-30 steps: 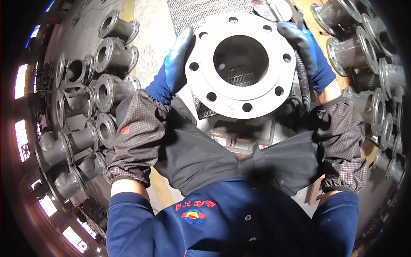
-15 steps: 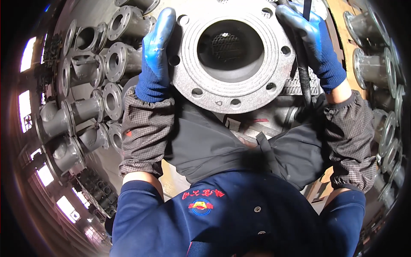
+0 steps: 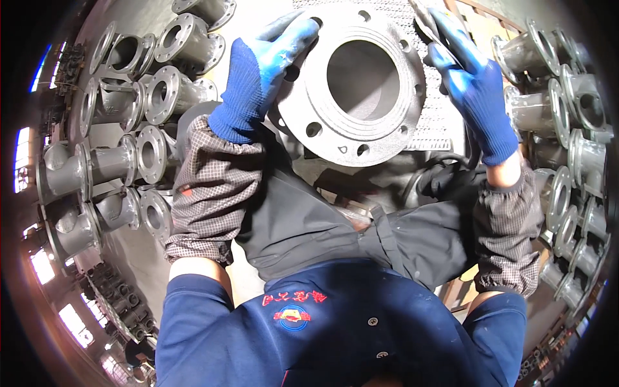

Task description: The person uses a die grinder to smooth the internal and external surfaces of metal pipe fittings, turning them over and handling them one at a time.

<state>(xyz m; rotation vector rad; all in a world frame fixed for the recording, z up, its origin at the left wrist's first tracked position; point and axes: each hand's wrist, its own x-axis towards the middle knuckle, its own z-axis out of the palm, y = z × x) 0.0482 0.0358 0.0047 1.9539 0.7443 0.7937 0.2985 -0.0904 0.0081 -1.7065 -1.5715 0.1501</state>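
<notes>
A grey flanged pipe fitting (image 3: 319, 122), with a ring of bolt holes around its round bore, faces up in front of me at a slight tilt. My left hand (image 3: 274, 55), in a blue coated glove, grips its upper left rim; the thumb reaches over a bolt hole and the other fingers are partly hidden. To the right of the flange and apart from it, my right hand (image 3: 464, 74), also gloved, is closed around something dark between thumb and fingers. A black hose-like length (image 3: 475, 145) shows below that wrist; whether it joins what I hold is hidden.
A metal plate with a raised pattern (image 3: 431, 137) lies beneath the fitting. Several similar grey flanged fittings stand at the left (image 3: 109, 164) and right (image 3: 538, 106). My legs in dark trousers (image 3: 290, 219) are spread close below the flange.
The flanged fitting has turned and tilted, its bore shifting right. My left hand has moved right with its rim. My right hand has come away from the right rim.
</notes>
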